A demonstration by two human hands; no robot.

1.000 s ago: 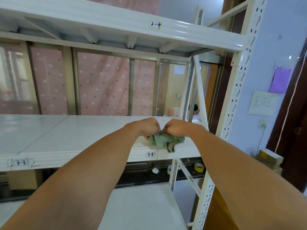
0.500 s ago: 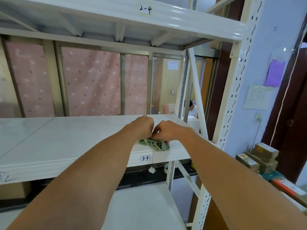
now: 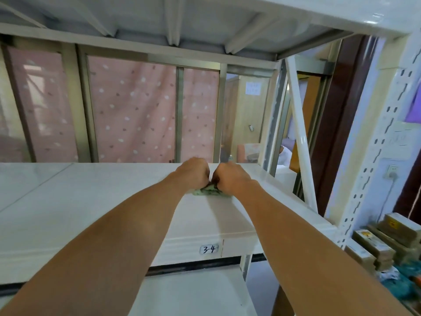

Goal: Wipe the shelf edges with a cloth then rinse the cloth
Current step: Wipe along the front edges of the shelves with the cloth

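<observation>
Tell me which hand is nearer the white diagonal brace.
Right. The right hand presses the green cloth on the brace's side; the left hand sits just beyond it.

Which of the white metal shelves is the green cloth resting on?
The middle white metal shelf, whose front edge carries the handwritten label "3-4". Both hands press the crumpled green cloth on its top; the shelves above and below hold no cloth.

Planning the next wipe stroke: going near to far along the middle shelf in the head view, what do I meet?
3-4 label on the front edge → bare shelf top → green cloth → left hand and right hand → pink dotted curtain.
</observation>
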